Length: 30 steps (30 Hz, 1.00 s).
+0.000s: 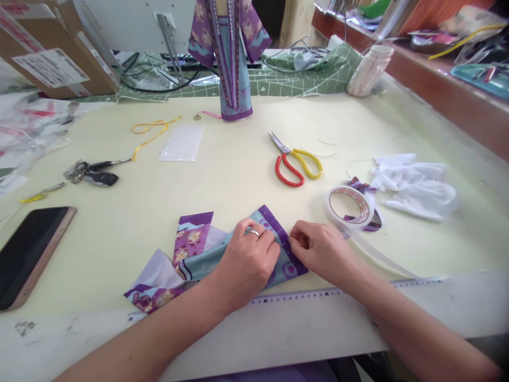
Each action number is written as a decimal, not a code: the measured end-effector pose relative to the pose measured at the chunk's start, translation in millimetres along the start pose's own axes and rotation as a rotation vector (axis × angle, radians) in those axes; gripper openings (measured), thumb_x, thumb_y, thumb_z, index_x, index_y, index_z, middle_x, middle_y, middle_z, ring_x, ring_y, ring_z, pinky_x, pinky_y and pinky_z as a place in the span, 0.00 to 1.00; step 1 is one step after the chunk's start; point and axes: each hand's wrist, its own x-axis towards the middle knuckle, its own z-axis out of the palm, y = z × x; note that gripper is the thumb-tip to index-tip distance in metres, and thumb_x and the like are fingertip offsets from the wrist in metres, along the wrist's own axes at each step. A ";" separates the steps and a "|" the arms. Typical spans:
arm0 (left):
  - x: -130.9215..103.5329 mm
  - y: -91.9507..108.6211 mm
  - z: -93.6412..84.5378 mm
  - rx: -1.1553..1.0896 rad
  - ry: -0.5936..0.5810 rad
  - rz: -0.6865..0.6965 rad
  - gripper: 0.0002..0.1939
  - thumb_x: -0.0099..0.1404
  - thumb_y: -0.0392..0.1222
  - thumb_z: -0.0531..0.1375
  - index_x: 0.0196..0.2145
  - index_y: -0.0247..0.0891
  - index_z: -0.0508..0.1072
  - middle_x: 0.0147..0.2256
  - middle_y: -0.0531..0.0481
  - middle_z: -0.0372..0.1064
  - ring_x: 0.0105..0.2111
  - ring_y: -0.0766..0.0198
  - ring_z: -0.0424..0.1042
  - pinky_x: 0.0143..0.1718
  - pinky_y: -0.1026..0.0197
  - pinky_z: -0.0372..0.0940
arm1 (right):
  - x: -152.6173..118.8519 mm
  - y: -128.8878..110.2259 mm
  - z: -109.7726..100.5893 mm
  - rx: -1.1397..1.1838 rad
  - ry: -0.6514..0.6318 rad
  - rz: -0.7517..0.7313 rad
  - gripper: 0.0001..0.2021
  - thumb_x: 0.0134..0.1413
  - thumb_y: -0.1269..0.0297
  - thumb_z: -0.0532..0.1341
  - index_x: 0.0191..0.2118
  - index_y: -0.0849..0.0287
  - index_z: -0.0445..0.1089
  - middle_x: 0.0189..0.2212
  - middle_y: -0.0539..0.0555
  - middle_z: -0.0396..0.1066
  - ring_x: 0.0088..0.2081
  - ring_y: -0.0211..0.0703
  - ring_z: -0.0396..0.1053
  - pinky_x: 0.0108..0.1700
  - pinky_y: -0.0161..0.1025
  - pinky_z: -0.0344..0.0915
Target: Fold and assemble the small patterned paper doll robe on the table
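A small patterned robe (pixel 292 265), blue with a purple hem and floral sleeves, lies flat on the pale table mat. My left hand (pixel 251 257), wearing a ring, presses on its blue skirt with the fingers curled in and gripping the fabric. At the purple hem, the fingertips of my right hand (pixel 314 246) are pinched together against the edge. Whatever sits between those fingertips is too small to make out. Just beyond my right wrist lies a roll of clear tape (pixel 329 204) with a loose strip trailing from it. Scissors (pixel 286 151) with red and yellow handles rest farther back.
A ruler strip (pixel 286 298) runs along the front edge. To the left are a phone (pixel 34 252) and keys (pixel 99 174). White cloth (pixel 421 185) lies at right. Behind stand a similar robed figure (pixel 234 69), a cardboard box (pixel 51 53) and a jar (pixel 369 70).
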 end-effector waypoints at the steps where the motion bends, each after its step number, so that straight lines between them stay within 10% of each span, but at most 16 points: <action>1: 0.2 0.2 -0.3 -0.018 -0.001 -0.008 0.08 0.61 0.30 0.52 0.25 0.35 0.67 0.26 0.49 0.62 0.29 0.63 0.59 0.44 0.51 0.57 | 0.0 0.1 0.2 -0.001 -0.001 0.000 0.04 0.48 0.69 0.55 0.24 0.58 0.63 0.18 0.45 0.65 0.21 0.31 0.56 0.25 0.33 0.47; 8: 2.8 2.8 -4.2 -0.114 0.007 -0.020 0.10 0.63 0.36 0.53 0.38 0.34 0.72 0.35 0.45 0.68 0.36 0.58 0.64 0.44 0.49 0.56 | -0.7 1.4 -1.9 0.024 -0.022 0.003 0.05 0.48 0.69 0.55 0.25 0.58 0.64 0.19 0.46 0.66 0.21 0.32 0.57 0.25 0.33 0.47; 30: 1.0 -2.9 -4.1 -0.204 0.003 -0.036 0.12 0.59 0.32 0.53 0.38 0.35 0.73 0.35 0.45 0.68 0.36 0.58 0.63 0.44 0.49 0.55 | -0.9 0.4 -5.0 0.065 -0.019 -0.013 0.05 0.49 0.70 0.55 0.25 0.59 0.64 0.19 0.47 0.65 0.21 0.31 0.56 0.24 0.33 0.45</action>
